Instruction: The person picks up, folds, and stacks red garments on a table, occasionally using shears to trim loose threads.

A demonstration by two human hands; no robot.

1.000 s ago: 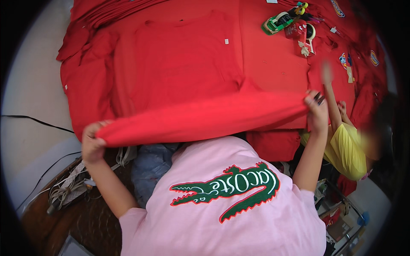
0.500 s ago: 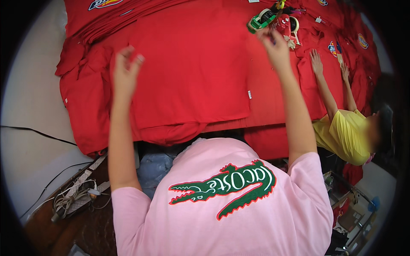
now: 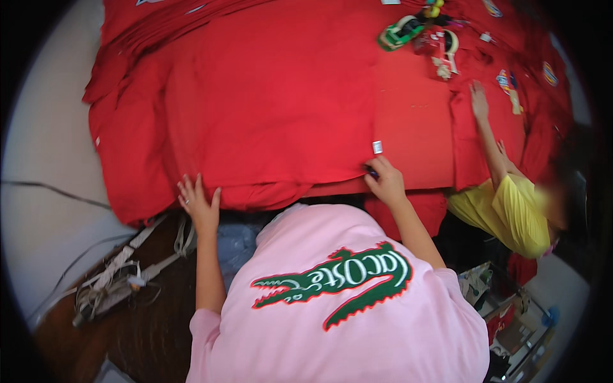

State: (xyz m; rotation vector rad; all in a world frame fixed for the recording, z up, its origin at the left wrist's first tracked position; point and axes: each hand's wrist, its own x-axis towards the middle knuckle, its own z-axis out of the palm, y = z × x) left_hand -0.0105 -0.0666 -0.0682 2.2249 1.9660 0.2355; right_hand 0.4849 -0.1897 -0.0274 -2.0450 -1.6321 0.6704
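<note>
A red shirt lies spread over the table in front of me. At its near left edge is my left hand, fingers spread, with nothing in it and a ring on one finger. My right hand is at the shirt's near right corner, closed around a small dark object. Most of that object is hidden by the fingers, so its kind cannot be made out. Just beyond this hand a small white label sticks out from the shirt's right side.
A green tape dispenser and a roll of tape sit at the back right. To the right, a person in a yellow shirt reaches over other red garments. White cables lie on a brown surface at lower left.
Both my hands have come back from the far part of the shirt to its near edge. The right one still holds the small dark object. The other person's arms have shifted slightly.
</note>
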